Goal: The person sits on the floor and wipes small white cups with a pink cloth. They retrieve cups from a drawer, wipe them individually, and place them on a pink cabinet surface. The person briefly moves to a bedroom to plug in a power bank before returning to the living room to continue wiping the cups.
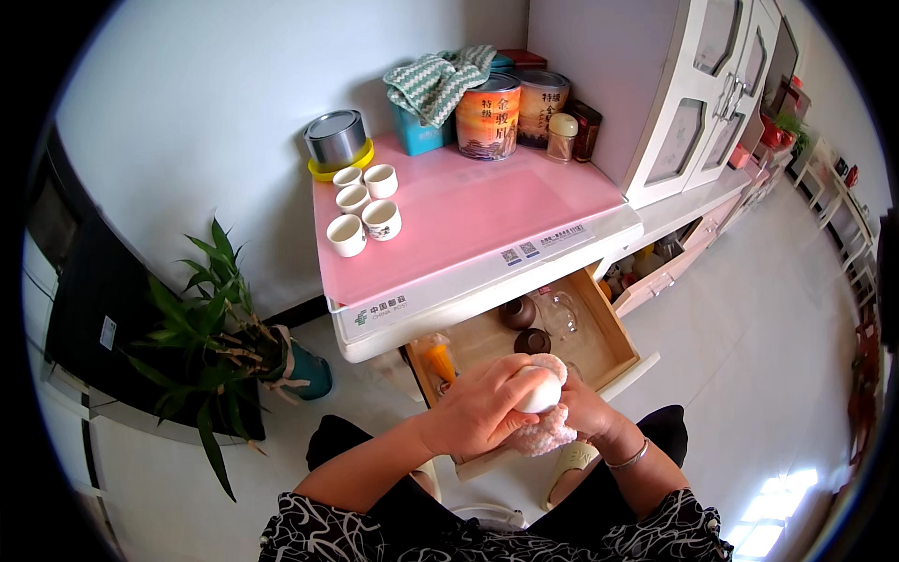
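My left hand grips a small white cup, its fingers curled over the side. A fluffy pink cloth is bunched around the cup, and my right hand presses it there from the other side. Both hands are above the front of an open wooden drawer. Inside the drawer lie two dark brown clay pieces, a clear glass vessel and an orange item in clear wrapping. Several white teacups stand grouped on the pink mat at the cabinet's left.
Behind the cups, a metal tin sits on a yellow lid. Tea tins, a toothpick jar and a green striped cloth on a teal box line the back. A potted plant stands left; another drawer is open at right.
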Available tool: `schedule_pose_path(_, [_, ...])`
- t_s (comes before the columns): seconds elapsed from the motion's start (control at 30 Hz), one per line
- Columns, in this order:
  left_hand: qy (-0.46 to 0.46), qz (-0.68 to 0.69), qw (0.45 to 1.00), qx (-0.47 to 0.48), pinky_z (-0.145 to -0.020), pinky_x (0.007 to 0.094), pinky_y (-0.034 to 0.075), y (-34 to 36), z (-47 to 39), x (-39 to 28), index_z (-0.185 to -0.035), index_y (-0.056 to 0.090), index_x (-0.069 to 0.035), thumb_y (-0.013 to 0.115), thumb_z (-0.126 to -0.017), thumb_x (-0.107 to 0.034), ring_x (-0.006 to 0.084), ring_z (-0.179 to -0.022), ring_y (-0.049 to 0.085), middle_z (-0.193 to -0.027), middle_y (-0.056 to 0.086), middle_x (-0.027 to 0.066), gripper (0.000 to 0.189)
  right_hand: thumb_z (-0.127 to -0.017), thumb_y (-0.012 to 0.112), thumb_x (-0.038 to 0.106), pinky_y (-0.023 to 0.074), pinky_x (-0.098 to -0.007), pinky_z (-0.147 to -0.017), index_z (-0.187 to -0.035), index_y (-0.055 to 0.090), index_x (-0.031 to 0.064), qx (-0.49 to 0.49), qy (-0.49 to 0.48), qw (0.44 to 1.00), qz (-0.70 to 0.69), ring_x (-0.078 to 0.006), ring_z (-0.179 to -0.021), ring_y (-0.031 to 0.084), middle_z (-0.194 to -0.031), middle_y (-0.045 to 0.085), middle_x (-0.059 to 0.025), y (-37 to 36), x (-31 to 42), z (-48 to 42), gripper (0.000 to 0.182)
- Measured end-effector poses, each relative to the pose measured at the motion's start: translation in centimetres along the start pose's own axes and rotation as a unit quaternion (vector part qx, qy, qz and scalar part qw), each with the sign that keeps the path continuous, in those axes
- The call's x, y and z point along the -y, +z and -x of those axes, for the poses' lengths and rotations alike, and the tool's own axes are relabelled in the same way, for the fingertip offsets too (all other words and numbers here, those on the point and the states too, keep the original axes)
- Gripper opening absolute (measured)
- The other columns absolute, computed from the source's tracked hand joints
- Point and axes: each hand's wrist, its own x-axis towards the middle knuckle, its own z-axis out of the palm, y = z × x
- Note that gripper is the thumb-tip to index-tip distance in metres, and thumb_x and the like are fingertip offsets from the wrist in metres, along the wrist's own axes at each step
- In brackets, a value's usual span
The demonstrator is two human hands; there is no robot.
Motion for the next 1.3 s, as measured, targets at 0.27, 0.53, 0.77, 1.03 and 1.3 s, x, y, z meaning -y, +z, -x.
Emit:
schedule_pose_path(0.27, [-0.062,0.061,0.996,-0.023,-0.076,0.0348,0.042,-0.3,-0.5,-0.1,-0.120,0.036,-0.005,0.058,-0.082,-0.016,0.0326,-0.091,0.050,-0.109,0.046,0.0167,0.045,-0.071,0.063,0.011,0.0474,-0.0302,-0.065,-0.105,0.050,0.0004,-0.116,-0.161,0.908,0.369,-0.0236,-0.070,0.061,-0.080,0.060,-0.0131,-0.2,1.0,0.1,0.038])
schedule_pose_path(0.53, [-0.163,0.130,0.978,-0.005,-0.072,0.0331,0.044,0.3,0.4,-0.7,-0.117,0.039,-0.004,0.061,-0.080,-0.020,0.0288,-0.086,0.053,-0.106,0.047,0.0175,0.046,-0.070,0.061,0.008,0.0464,-0.0303,-0.063,-0.099,0.053,0.0007,-0.078,-0.163,0.938,0.295,-0.0166,-0.068,0.058,-0.077,0.060,-0.0086,-0.1,0.1,-0.1,0.031])
schedule_pose_path(0.77, [0.034,-0.053,0.998,-0.027,-0.073,0.0385,0.045,-0.2,-0.4,-0.3,-0.112,0.042,-0.006,0.067,-0.070,-0.015,0.0316,-0.093,0.053,-0.109,0.046,0.0150,0.050,-0.080,0.057,0.014,0.0440,-0.0254,-0.072,-0.101,0.054,0.0004,-0.013,-0.035,0.998,0.054,-0.0091,-0.082,0.051,-0.088,0.058,-0.0025,-0.2,-0.4,0.0,0.025])
schedule_pose_path(1.03, [-0.045,-0.118,0.989,0.076,-0.067,0.0361,0.043,0.5,0.2,0.2,-0.104,0.042,-0.001,0.068,-0.065,-0.011,0.0270,-0.085,0.054,-0.103,0.050,0.0129,0.048,-0.067,0.065,0.015,0.0471,-0.0386,-0.060,-0.096,0.051,0.0025,-0.108,-0.153,0.861,0.473,-0.0376,-0.069,0.057,-0.072,0.058,-0.0198,-0.4,-0.5,-0.3,0.034])
schedule_pose_path(1.3, [0.049,-0.262,0.964,-0.025,-0.064,0.0334,0.043,0.7,0.0,-0.3,-0.103,0.043,-0.001,0.061,-0.066,-0.010,0.0240,-0.080,0.055,-0.096,0.051,0.0117,0.042,-0.070,0.064,0.011,0.0456,-0.0283,-0.067,-0.096,0.053,0.0016,-0.065,-0.052,0.961,0.264,-0.0138,-0.072,0.056,-0.079,0.060,-0.0088,0.8,1.1,-0.1,0.030])
